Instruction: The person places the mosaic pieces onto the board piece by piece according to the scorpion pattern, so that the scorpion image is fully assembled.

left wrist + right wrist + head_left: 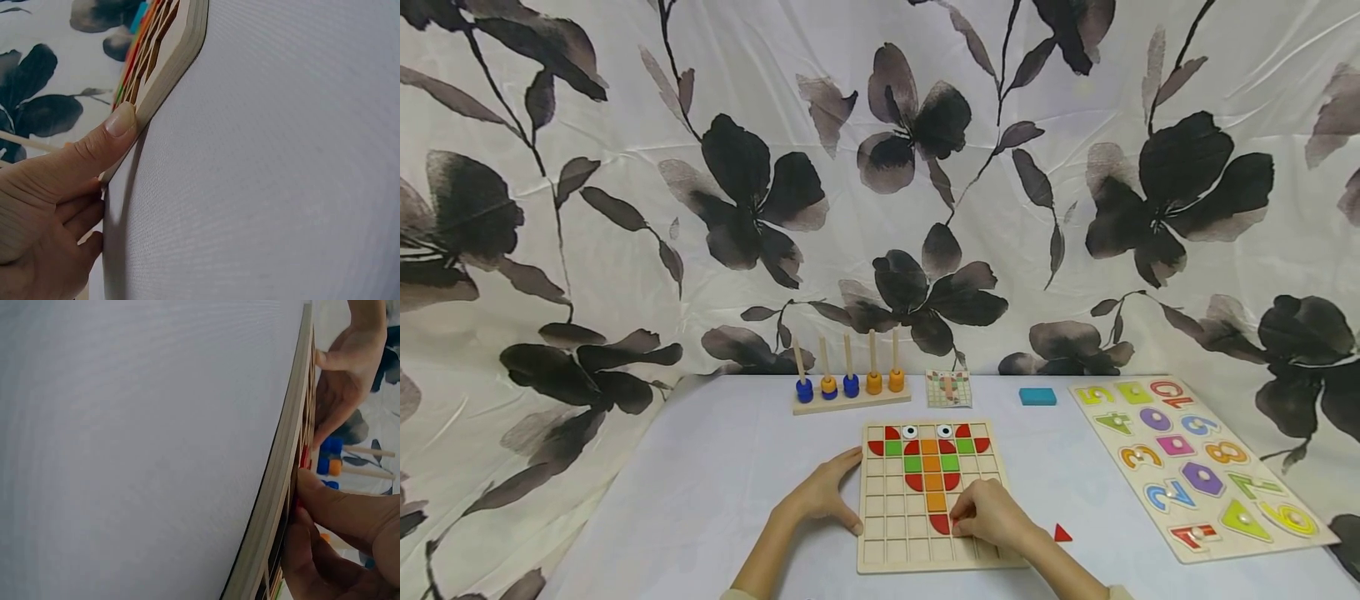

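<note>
A wooden grid board lies on the table, with red quarter-round, green square and orange square pieces and two eye pieces set in its cells. My left hand rests along the board's left edge, thumb and index finger spread apart and touching it. Over the lower right cells, my right hand pinches a small red piece between thumb and fingers; its shape is mostly hidden. Just left of those fingertips, a red quarter-round piece sits below the orange column.
A loose red triangle lies right of the board. Behind stand a peg stacker with blue and orange beads, a picture card and a blue block. A number puzzle board lies at the right.
</note>
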Demonstrator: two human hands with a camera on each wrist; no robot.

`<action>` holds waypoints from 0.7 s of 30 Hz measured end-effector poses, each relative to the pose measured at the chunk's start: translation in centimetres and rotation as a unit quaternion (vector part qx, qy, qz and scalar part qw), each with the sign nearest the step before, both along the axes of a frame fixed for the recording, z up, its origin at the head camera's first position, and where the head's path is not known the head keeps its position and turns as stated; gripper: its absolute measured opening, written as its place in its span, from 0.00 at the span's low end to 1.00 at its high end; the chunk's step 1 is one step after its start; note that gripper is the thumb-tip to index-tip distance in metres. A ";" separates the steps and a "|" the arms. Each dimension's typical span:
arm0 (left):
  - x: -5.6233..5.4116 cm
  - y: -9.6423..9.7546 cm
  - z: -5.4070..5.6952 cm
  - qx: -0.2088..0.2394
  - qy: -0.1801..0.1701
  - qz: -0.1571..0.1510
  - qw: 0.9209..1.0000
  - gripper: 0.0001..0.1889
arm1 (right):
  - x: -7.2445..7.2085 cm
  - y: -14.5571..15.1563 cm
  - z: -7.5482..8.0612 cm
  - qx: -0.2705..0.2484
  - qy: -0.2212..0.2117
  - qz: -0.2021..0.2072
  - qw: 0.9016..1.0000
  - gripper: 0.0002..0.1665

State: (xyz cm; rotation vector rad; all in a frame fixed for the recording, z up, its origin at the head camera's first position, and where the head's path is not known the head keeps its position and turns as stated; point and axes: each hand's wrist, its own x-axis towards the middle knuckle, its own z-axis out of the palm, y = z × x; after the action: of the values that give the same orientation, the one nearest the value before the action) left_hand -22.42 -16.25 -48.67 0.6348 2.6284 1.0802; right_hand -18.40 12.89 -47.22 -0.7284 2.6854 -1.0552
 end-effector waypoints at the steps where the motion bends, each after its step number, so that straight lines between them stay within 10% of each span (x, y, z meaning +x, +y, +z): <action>1: 0.0 0.0 0.0 0.000 0.000 0.000 1.000 0.57 | 0.0 0.0 0.0 0.002 -0.002 0.002 1.000 0.05; 21: 0.0 0.0 0.0 -0.001 -0.002 0.002 1.000 0.57 | -0.4 1.3 -0.2 -0.022 0.003 0.047 0.999 0.03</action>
State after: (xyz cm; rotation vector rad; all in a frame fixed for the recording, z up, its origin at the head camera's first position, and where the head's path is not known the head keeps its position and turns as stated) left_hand -22.40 -16.23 -48.68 0.6265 2.6282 1.0780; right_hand -18.76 14.16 -47.46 -0.8570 2.6120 -1.0937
